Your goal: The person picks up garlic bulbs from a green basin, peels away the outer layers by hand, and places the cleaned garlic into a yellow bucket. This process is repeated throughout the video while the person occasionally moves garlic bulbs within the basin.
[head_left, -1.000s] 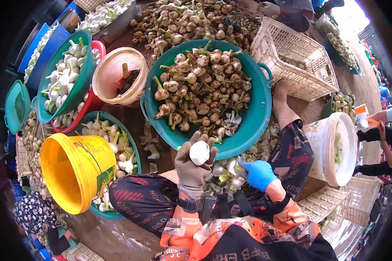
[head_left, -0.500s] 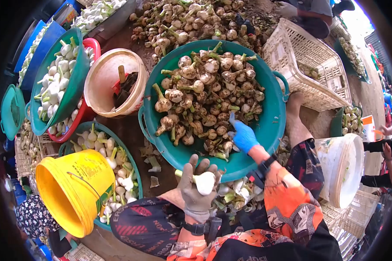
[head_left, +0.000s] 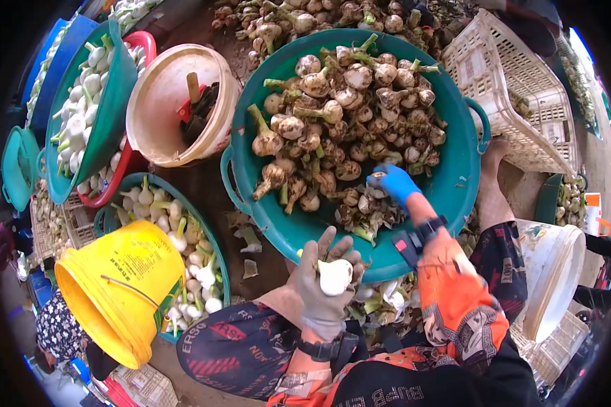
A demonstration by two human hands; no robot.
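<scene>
Left hand [head_left: 322, 292], grey-gloved, cradles a peeled white garlic bulb [head_left: 335, 277] near the lap. Right hand [head_left: 392, 183], blue-gloved, closes fingers on a muddy unpeeled bulb [head_left: 377, 182] in the big teal basin [head_left: 448, 193] — best lifted clear of its neighbours.

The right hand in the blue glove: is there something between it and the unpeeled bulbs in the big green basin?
Nothing visible stands in the way. The right hand is already inside the big green basin, its fingers on an unpeeled bulb at the near edge of the heap. The left hand holds a peeled white bulb apart, over the near rim.
</scene>
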